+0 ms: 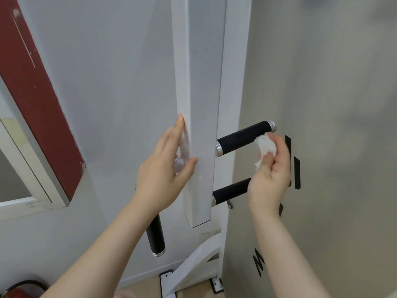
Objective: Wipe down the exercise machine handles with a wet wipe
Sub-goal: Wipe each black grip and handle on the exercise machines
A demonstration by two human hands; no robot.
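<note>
A white square post [200,117] of the exercise machine hangs in the middle. Black handles with chrome ends stick out of it: an upper right handle [242,137], a lower right handle [231,190] and a lower left handle [155,235] partly behind my left forearm. My right hand [271,173] pinches a crumpled white wet wipe [265,148] against the underside of the upper right handle, near its outer end. My left hand [165,168] rests on the post's left face with straight fingers and thumb on the front.
A white upright frame [234,82] stands behind the post, with a bolted base bracket [169,278] on the floor. A grey panel with black lettering [322,147] fills the right. A red-framed window [36,104] is at left, a dark round object [19,290] at bottom left.
</note>
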